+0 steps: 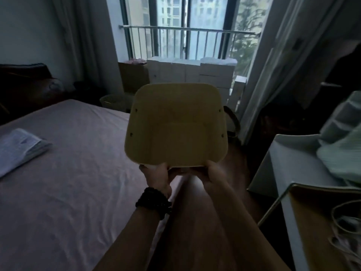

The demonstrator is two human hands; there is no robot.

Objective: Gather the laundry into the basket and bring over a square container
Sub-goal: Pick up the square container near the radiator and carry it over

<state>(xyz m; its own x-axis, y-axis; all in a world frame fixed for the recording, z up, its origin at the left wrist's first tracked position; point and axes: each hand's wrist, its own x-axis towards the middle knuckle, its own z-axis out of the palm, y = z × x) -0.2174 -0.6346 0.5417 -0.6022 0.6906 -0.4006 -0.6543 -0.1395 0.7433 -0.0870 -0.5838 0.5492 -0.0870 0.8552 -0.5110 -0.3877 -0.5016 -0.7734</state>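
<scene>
A yellowish square container (175, 124) with rounded corners is held up in front of me, its empty inside facing me. My left hand (156, 176), with a black beaded bracelet at the wrist, grips its near rim from below. Right beside it, my right hand (212, 174) grips the same rim. A dark handle strap (233, 120) hangs at the container's right side. A round woven basket (115, 101) stands on the floor beyond the bed. Pale green cloth (343, 145) lies piled at the right.
A bed with a pinkish sheet (68, 173) fills the left side, with a folded paper or cloth (19, 145) on it. White boxes (195, 73) stack under the railed window. A white desk (289, 165) and a table with cables (343, 227) stand at the right. A wooden floor strip runs between.
</scene>
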